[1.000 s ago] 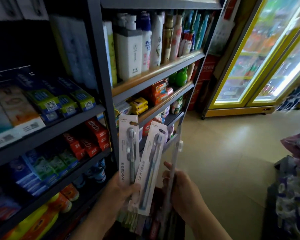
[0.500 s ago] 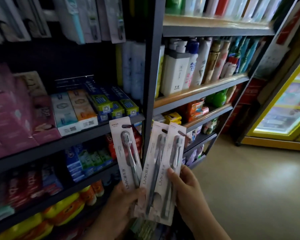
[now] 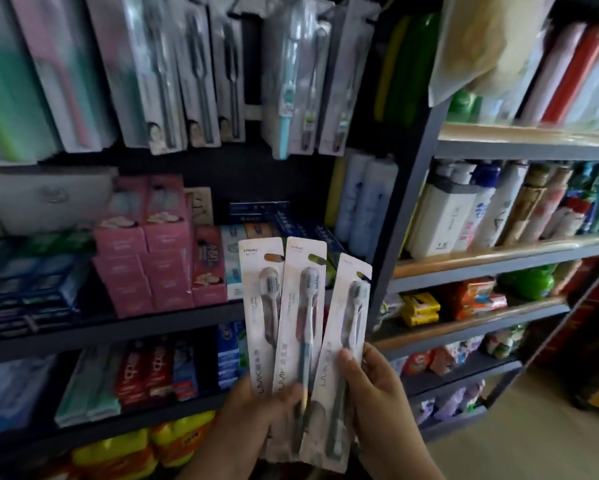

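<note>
Three toothbrush packs (image 3: 301, 323) stand fanned before the shelves (image 3: 498, 259). The left hand (image 3: 256, 420) pinches two at their lower ends, and the right hand (image 3: 377, 403) has its fingers clamped on the third. They look light, stiff and slick, so best gripped by the card bottoms.

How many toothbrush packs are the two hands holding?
3, fanned out: the left hand grips the left pack and middle pack; the right hand pinches the right pack. Others may hide behind.
</note>
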### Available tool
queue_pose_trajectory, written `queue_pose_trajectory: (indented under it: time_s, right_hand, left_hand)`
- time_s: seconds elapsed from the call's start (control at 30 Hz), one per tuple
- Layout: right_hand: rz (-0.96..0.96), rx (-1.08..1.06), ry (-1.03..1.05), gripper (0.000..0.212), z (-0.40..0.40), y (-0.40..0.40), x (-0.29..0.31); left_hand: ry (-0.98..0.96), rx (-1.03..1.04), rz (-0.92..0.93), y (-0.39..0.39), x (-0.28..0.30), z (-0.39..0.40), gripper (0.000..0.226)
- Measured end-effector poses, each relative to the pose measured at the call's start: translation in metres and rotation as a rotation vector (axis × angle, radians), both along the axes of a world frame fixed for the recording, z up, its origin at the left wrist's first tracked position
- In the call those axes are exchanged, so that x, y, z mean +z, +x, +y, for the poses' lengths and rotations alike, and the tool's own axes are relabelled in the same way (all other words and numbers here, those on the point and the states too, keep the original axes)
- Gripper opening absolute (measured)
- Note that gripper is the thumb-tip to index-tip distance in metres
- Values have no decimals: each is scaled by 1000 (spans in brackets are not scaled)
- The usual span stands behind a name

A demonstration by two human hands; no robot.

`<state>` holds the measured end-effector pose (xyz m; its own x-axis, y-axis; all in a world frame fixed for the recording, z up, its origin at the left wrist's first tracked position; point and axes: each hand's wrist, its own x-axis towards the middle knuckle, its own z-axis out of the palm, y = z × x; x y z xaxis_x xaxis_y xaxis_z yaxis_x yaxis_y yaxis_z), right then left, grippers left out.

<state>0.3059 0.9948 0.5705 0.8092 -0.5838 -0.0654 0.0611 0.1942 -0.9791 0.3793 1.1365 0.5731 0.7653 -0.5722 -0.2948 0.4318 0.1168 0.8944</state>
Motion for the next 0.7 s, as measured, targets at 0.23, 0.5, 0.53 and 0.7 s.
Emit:
queue_pose_trajectory:
  time_s: [0.23, 0.5, 0.53, 0.7]
  right_hand:
    - [27, 26, -363, 22, 13, 67, 60]
    - [-29, -35, -486, 20, 22, 161, 141]
    - [-40, -48, -495, 23, 23, 174, 149]
    - [-107, -89, -565, 23, 25, 233, 183]
  left_hand:
    - [13, 136, -211, 59, 58, 38, 25]
    - [-11, 174, -445, 129, 125, 72, 32]
    - [-26, 179, -467, 137, 133, 74, 36]
    - [-75, 190, -505, 174, 162, 78, 16]
